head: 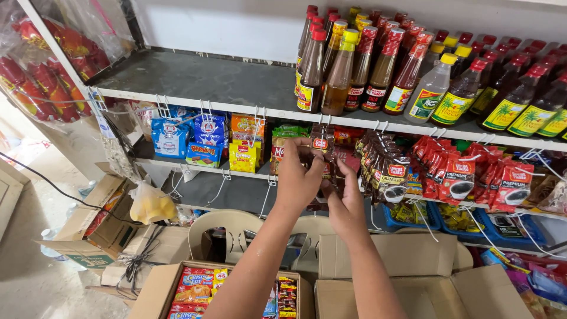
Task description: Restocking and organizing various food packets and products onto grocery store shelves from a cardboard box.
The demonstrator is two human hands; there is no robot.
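Note:
Both my hands are raised to a strip of small dark sachets (323, 149) that hangs from a hook under the grey shelf (224, 82). My left hand (297, 177) pinches the strip near its top, fingers closed on it. Just to the right and a little lower, my right hand (345, 204) holds the lower part of the same strip. More brown sachet strips (384, 165) hang right beside it, and red sachet packs (472, 174) further right.
Sauce and vinegar bottles (378, 71) crowd the right of the top shelf. Blue, yellow and orange packets (207, 142) hang at the left. Below are open cardboard boxes (413, 289), one with snack packs (195, 289), and a plastic chair (230, 227).

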